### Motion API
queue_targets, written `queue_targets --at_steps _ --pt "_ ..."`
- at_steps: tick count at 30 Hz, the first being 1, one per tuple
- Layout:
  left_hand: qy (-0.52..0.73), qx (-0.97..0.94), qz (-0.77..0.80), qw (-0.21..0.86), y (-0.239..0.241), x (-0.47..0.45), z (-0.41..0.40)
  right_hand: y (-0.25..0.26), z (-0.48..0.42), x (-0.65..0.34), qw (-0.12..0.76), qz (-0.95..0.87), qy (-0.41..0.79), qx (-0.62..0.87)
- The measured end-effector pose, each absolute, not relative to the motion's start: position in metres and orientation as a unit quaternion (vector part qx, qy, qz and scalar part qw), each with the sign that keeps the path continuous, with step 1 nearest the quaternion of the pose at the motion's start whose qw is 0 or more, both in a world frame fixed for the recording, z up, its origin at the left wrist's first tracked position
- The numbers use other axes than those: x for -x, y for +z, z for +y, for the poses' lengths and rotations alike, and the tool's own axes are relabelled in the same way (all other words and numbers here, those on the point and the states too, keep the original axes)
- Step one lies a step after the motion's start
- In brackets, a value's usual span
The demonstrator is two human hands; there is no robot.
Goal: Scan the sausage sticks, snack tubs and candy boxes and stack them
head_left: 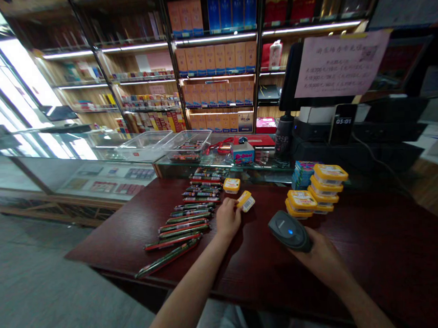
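Note:
My left hand (pixel 228 217) grips a small yellow-lidded plastic tub (pixel 246 201), tilted so that its barcode label faces up toward me. Just behind it, another yellow-lidded tub (pixel 231 185) sits on the dark red counter. In my right hand (pixel 321 251) is a dark grey barcode scanner (pixel 289 230) with a blue light on top, its head pointing toward the tub in my left hand. Several long, thin wrapped sticks (pixel 184 229) lie in a column to the left of my left hand. Beyond the scanner stand stacked yellow-lidded tubs (pixel 302 200).
A blue patterned box (pixel 303 173) stands behind the stacked tubs. Along the back are a clear plastic bin (pixel 188 141), a small colourful box (pixel 243 154) and a monitor with a pink paper sign (pixel 340 64). A phone (pixel 342 123) leans at the right. Glass display cases (pixel 105 177) extend left.

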State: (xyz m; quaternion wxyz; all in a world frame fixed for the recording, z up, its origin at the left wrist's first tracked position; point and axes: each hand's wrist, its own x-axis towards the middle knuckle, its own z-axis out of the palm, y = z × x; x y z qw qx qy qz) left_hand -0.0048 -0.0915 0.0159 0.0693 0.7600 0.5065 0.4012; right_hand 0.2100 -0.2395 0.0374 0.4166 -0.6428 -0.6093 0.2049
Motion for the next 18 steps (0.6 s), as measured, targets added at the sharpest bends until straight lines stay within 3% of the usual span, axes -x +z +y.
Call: queue_targets --at_steps 4,10,18 --pt "0.396 -0.772 0.497 0.033 0.012 0.008 -0.093 0.043 -0.244 -0.199 0.433 -0.608 0.253 0.616" --pt "0.398 -0.77 0.499 0.013 0.012 0.009 -0.095 0.05 -0.25 -0.198 0.428 -0.631 0.231 0.604" --pt "0.4 -0.784 0.474 0.029 0.011 0.009 -0.095 0.042 -0.245 -0.217 0.313 -0.671 0.092 0.666"
